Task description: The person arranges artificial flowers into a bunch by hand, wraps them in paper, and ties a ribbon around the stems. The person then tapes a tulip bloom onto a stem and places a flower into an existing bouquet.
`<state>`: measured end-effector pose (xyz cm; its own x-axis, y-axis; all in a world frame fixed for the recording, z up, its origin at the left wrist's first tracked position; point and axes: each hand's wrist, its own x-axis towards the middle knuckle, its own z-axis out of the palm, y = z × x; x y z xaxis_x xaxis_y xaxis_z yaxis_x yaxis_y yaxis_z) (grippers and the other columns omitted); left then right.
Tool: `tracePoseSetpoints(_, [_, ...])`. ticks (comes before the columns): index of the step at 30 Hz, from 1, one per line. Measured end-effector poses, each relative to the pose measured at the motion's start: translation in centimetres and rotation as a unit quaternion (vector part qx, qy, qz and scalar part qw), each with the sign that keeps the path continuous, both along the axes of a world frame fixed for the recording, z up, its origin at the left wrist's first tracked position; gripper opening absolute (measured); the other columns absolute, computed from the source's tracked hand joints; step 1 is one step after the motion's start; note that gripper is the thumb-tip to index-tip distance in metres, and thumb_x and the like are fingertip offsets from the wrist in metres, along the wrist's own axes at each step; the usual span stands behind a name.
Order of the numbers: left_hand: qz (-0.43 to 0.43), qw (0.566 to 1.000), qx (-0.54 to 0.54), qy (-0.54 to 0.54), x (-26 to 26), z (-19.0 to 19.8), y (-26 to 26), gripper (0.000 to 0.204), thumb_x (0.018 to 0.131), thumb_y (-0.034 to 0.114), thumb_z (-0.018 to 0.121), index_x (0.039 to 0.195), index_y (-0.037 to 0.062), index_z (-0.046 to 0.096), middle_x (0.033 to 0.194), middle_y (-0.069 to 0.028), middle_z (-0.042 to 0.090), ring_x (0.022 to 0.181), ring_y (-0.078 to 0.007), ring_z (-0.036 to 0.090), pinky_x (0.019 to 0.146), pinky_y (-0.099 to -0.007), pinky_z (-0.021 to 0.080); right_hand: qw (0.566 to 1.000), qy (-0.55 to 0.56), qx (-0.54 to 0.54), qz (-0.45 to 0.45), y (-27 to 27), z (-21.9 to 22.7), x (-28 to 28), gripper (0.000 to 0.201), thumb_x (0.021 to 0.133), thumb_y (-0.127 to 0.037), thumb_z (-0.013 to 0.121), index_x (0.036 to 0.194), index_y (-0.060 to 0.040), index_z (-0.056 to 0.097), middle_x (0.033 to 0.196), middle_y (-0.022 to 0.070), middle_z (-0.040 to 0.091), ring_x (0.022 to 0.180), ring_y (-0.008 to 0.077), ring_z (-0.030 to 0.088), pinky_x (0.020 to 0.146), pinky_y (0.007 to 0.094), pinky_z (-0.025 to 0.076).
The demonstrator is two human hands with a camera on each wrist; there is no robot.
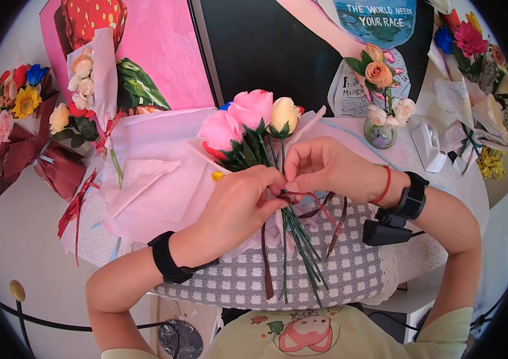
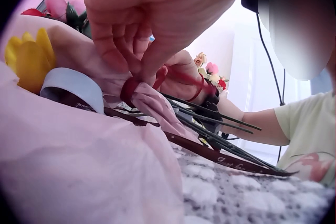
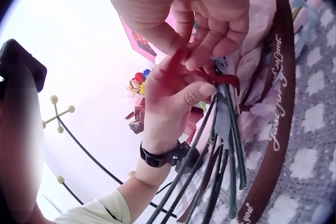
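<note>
A bouquet of artificial roses (image 1: pixel 251 110), two pink and one cream, lies in pale pink wrapping paper (image 2: pixel 79 155), its green stems (image 1: pixel 302 245) pointing toward the person. Around the gathered neck of paper and stems runs a dark red ribbon (image 2: pixel 127 92). My left hand (image 1: pixel 236 197) pinches this ribbon at the binding with thumb and fingers. Close against it, my right hand (image 1: pixel 332 170) pinches the ribbon too, a red length passing between the fingertips (image 3: pixel 197 58). Printed brown ribbon (image 3: pixel 281 103) trails beside the stems. A yellow flower (image 2: pixel 31 58) shows at the paper's edge.
A grey-and-white checked cloth (image 1: pixel 236 275) lies under the stems. Wrapped bouquets stand left (image 1: pixel 32 149) and right (image 1: pixel 475 107). Behind are a glass vase (image 1: pixel 379 134) of roses, a white tape dispenser (image 1: pixel 427 146) and a pink strawberry painting (image 1: pixel 164 54).
</note>
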<state>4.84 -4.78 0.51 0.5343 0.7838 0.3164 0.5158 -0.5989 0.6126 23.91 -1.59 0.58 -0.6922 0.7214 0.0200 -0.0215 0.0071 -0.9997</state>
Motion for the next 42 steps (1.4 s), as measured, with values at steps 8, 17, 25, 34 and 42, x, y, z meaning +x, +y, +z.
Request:
tracePoseSetpoints(8, [-0.014, 0.999, 0.023, -0.027, 0.0, -0.5, 0.3, 0.009, 0.070, 0.003, 0.064, 0.078, 0.0004, 0.062, 0.073, -0.0095, 0.057, 0.061, -0.0254, 0.057, 0.055, -0.0313, 0.044, 0.998, 0.009, 0.062, -0.011, -0.6, 0.9, -0.3, 0.007, 0.079, -0.003, 0.059, 0.084, -0.0004, 0.055, 0.081, 0.0018, 0.057, 0.072, 0.0073, 0.056, 0.068, 0.0191, 0.045])
tracePoseSetpoints(17, [-0.007, 0.999, -0.037, -0.022, -0.2, -0.3, 0.3, 0.009, 0.073, -0.004, 0.062, 0.081, -0.0011, 0.064, 0.077, -0.0067, 0.059, 0.067, -0.0137, 0.059, 0.061, -0.0233, 0.048, 0.909, -0.311, 0.277, -0.032, -1.1, -0.4, 0.6, 0.008, 0.069, -0.008, 0.062, 0.073, -0.0012, 0.060, 0.068, 0.0094, 0.060, 0.063, 0.0190, 0.060, 0.058, 0.0301, 0.046])
tracePoseSetpoints(25, [-0.031, 0.992, -0.112, -0.057, -1.0, -0.7, 0.7, 0.009, 0.082, 0.001, 0.056, 0.085, -0.0058, 0.061, 0.081, -0.0058, 0.057, 0.071, -0.0094, 0.057, 0.064, -0.0225, 0.047, 0.850, -0.330, 0.410, -0.039, -1.2, -1.9, 0.1, 0.008, 0.065, -0.007, 0.058, 0.072, -0.0052, 0.061, 0.064, 0.0103, 0.060, 0.064, 0.0265, 0.059, 0.060, 0.0356, 0.046])
tracePoseSetpoints(34, [-0.026, 0.993, -0.112, -0.027, -1.0, 0.1, 0.5, 0.010, 0.082, 0.005, 0.057, 0.082, -0.0046, 0.062, 0.074, -0.0055, 0.057, 0.068, -0.0086, 0.055, 0.061, -0.0216, 0.045, 0.825, -0.292, 0.474, -0.103, -0.5, -1.8, 0.0, 0.013, 0.067, -0.005, 0.054, 0.073, -0.0072, 0.065, 0.065, 0.0128, 0.061, 0.061, 0.0302, 0.059, 0.058, 0.0388, 0.046])
tracePoseSetpoints(42, [-0.024, 0.993, -0.111, -0.041, -1.2, -0.4, 0.7, 0.010, 0.081, 0.005, 0.058, 0.082, -0.0040, 0.062, 0.073, -0.0059, 0.057, 0.066, -0.0093, 0.056, 0.059, -0.0221, 0.044, 0.831, -0.398, 0.386, -0.038, -1.0, 0.2, 0.7, 0.009, 0.068, -0.008, 0.059, 0.075, -0.0064, 0.064, 0.069, 0.0078, 0.060, 0.066, 0.0252, 0.058, 0.059, 0.0343, 0.044])
